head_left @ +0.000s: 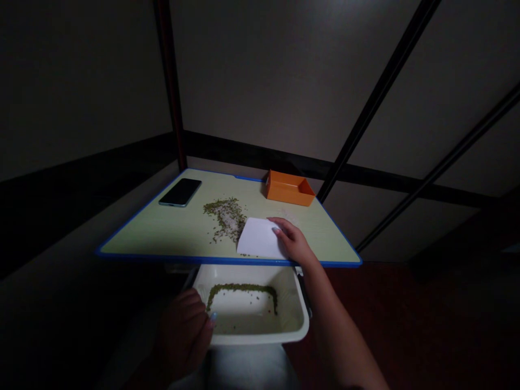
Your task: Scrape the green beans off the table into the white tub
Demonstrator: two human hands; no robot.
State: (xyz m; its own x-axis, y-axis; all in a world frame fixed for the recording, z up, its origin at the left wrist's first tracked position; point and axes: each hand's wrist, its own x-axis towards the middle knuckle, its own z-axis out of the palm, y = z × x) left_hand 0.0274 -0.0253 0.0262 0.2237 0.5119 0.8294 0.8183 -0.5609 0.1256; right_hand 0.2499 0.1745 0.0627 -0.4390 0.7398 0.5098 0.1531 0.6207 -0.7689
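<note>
At the left of the frame we find a phone [181, 192] lying on the pale, blue-edged counter [162, 233]. Lower left, we note the left hand [187, 322], fingers curled at the rim of the white bin [260, 339]; in the shadow we cannot tell whether it grips. At centre, green and whitish grains [228, 218] lie scattered on the counter; below, the bin holds a bent line of green grains [244, 287]. Right of centre, the right hand [293, 241] grips a white card [260, 238], its left edge against the scatter. Farther right sits an orange box [289, 195].
</note>
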